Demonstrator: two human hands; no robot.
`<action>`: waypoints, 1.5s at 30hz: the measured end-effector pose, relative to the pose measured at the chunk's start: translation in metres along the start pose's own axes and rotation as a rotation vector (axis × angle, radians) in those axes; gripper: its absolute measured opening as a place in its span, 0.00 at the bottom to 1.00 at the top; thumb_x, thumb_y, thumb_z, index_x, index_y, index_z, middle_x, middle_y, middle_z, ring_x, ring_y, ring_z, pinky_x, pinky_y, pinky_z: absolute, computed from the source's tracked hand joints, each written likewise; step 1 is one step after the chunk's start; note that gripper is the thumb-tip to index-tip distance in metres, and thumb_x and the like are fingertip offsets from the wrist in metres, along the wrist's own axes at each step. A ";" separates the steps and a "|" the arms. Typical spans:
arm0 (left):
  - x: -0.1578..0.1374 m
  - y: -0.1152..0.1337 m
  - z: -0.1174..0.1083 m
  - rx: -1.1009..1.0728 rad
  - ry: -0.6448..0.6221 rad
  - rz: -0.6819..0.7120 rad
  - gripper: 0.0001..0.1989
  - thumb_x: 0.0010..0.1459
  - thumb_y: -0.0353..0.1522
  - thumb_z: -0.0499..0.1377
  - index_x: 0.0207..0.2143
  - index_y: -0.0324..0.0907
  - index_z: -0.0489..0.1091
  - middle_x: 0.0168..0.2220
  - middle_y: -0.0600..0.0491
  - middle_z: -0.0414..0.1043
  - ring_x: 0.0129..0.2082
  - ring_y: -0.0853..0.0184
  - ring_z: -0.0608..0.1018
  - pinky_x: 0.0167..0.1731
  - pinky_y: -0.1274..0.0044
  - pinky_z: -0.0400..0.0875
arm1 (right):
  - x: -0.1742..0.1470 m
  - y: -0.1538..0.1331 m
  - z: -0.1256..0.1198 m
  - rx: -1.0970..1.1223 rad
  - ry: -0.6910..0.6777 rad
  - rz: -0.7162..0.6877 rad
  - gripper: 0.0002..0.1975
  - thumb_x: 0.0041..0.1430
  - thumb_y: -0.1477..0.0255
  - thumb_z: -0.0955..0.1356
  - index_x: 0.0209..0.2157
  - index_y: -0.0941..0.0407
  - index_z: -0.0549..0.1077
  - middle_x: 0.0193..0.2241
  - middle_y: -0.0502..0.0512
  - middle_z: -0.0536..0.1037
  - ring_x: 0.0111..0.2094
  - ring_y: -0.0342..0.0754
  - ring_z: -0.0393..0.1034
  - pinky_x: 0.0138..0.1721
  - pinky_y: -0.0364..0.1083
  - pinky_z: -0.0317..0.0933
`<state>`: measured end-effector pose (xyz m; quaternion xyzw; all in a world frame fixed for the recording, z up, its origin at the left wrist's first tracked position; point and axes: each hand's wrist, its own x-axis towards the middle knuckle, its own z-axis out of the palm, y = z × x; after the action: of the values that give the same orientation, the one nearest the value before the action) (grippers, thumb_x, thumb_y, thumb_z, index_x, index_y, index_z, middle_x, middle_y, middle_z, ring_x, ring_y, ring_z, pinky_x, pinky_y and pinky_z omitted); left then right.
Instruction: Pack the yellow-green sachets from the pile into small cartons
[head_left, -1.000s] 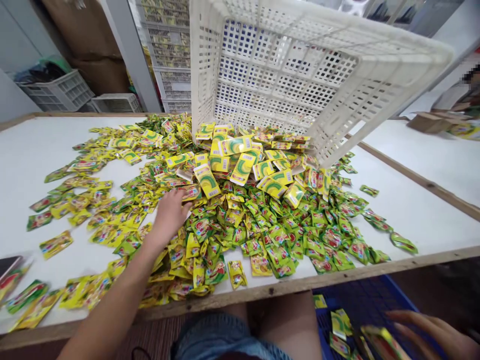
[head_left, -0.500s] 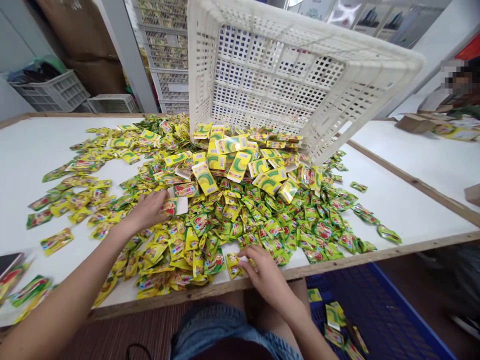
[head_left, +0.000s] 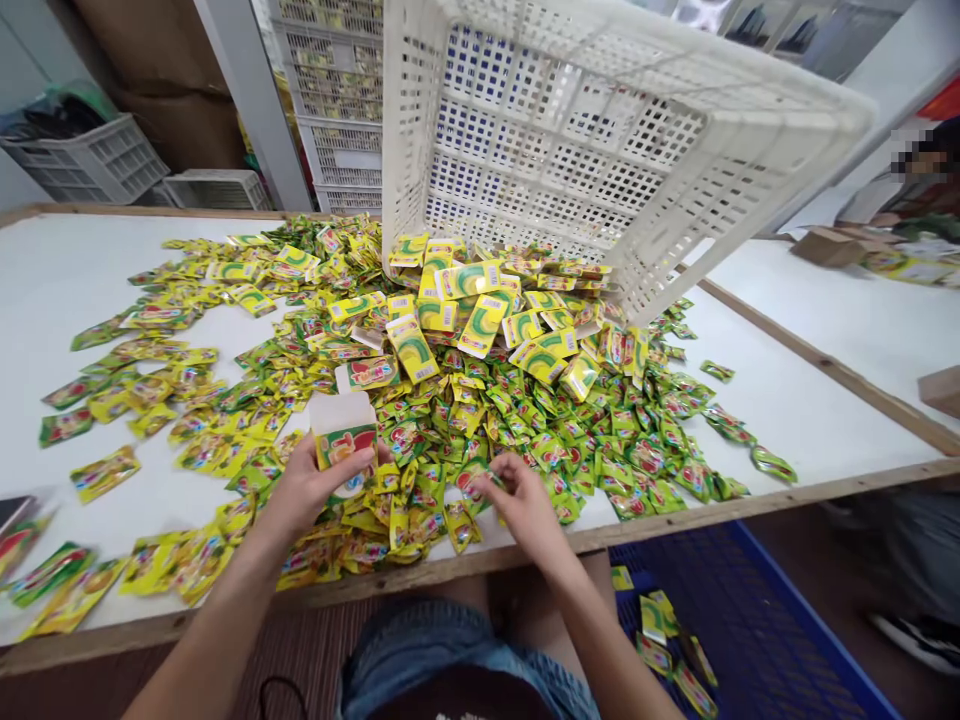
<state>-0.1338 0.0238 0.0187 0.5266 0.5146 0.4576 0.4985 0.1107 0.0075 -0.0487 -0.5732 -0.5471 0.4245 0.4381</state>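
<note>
My left hand (head_left: 311, 485) is closed round a small printed box (head_left: 345, 437), its white top flap standing up. Green, yellow and red print covers the box's front. My right hand (head_left: 525, 505) is in a pinch over the heap's near edge, with a small green packet (head_left: 471, 480) at its fingertips. Just below those fingers a yellow packet (head_left: 460, 524) lies by the table edge. Around both hands spreads a heap of small green packets (head_left: 540, 445) and yellow packets (head_left: 315, 560). Flat yellow boxes (head_left: 484, 325) lie on top of the heap.
A white perforated crate (head_left: 570, 130) stands tipped on its side behind the heap. A wooden strip (head_left: 825, 350) edges the white table (head_left: 772, 390). Below its front edge, a blue crate (head_left: 757, 610) holds a few boxes. Stacked crates (head_left: 341, 110) stand behind. A person (head_left: 922, 185) is at far right.
My left hand has picked a box off the heap and brought it nearer and upright. My right hand has moved slightly up, from the yellow packet to a green one.
</note>
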 end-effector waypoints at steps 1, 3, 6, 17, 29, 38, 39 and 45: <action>-0.004 -0.003 0.004 -0.030 -0.022 -0.022 0.16 0.46 0.40 0.62 0.34 0.37 0.73 0.32 0.46 0.78 0.33 0.58 0.78 0.35 0.72 0.71 | 0.001 -0.002 -0.009 0.016 0.017 -0.002 0.13 0.48 0.67 0.68 0.35 0.57 0.66 0.27 0.50 0.71 0.31 0.46 0.67 0.32 0.42 0.61; -0.011 -0.007 0.012 -0.046 -0.060 -0.064 0.16 0.47 0.38 0.62 0.37 0.37 0.72 0.33 0.46 0.78 0.35 0.58 0.78 0.37 0.71 0.70 | 0.001 -0.007 -0.021 -0.040 -0.065 -0.007 0.15 0.49 0.69 0.68 0.40 0.57 0.67 0.31 0.52 0.72 0.34 0.47 0.67 0.35 0.44 0.63; -0.016 -0.008 0.024 -0.039 -0.103 -0.123 0.20 0.46 0.38 0.63 0.41 0.38 0.71 0.35 0.47 0.78 0.37 0.57 0.77 0.39 0.70 0.70 | -0.004 -0.011 -0.022 -0.241 -0.347 -0.080 0.15 0.52 0.75 0.65 0.44 0.56 0.69 0.37 0.55 0.74 0.40 0.49 0.67 0.43 0.48 0.61; -0.023 -0.003 0.043 -0.015 -0.178 -0.199 0.21 0.46 0.38 0.63 0.43 0.38 0.70 0.40 0.47 0.76 0.40 0.58 0.76 0.41 0.71 0.69 | 0.006 -0.027 -0.009 -0.852 -0.595 -0.364 0.08 0.48 0.76 0.66 0.34 0.58 0.70 0.36 0.59 0.71 0.40 0.53 0.63 0.40 0.48 0.59; -0.017 -0.014 0.082 -0.257 -0.307 -0.277 0.13 0.46 0.38 0.63 0.29 0.38 0.70 0.23 0.54 0.72 0.24 0.69 0.73 0.29 0.78 0.66 | 0.006 -0.048 -0.055 -0.089 -0.158 -0.166 0.10 0.55 0.67 0.65 0.37 0.57 0.69 0.31 0.53 0.75 0.33 0.47 0.69 0.35 0.44 0.62; -0.017 -0.004 0.105 -0.220 -0.438 -0.243 0.14 0.42 0.38 0.65 0.27 0.38 0.67 0.23 0.56 0.67 0.24 0.70 0.69 0.27 0.78 0.63 | 0.008 -0.081 -0.031 -0.283 -0.106 -0.514 0.04 0.56 0.73 0.64 0.35 0.55 0.68 0.34 0.55 0.70 0.37 0.49 0.63 0.39 0.47 0.59; -0.017 -0.005 0.104 -0.214 -0.435 -0.247 0.15 0.42 0.38 0.65 0.27 0.38 0.66 0.23 0.56 0.67 0.23 0.70 0.69 0.27 0.78 0.63 | 0.008 -0.080 -0.032 -0.368 -0.097 -0.548 0.04 0.56 0.74 0.64 0.35 0.55 0.69 0.35 0.56 0.69 0.39 0.51 0.62 0.40 0.49 0.58; -0.017 -0.010 0.106 -0.239 -0.456 -0.217 0.17 0.41 0.36 0.66 0.33 0.39 0.66 0.26 0.57 0.65 0.24 0.72 0.68 0.26 0.80 0.64 | 0.011 -0.083 -0.038 -0.609 -0.155 -0.663 0.09 0.54 0.78 0.64 0.38 0.55 0.70 0.41 0.58 0.66 0.44 0.53 0.57 0.44 0.52 0.57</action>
<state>-0.0305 0.0009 0.0002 0.4951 0.3852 0.3286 0.7060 0.1265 0.0184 0.0415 -0.4365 -0.8321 0.1226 0.3196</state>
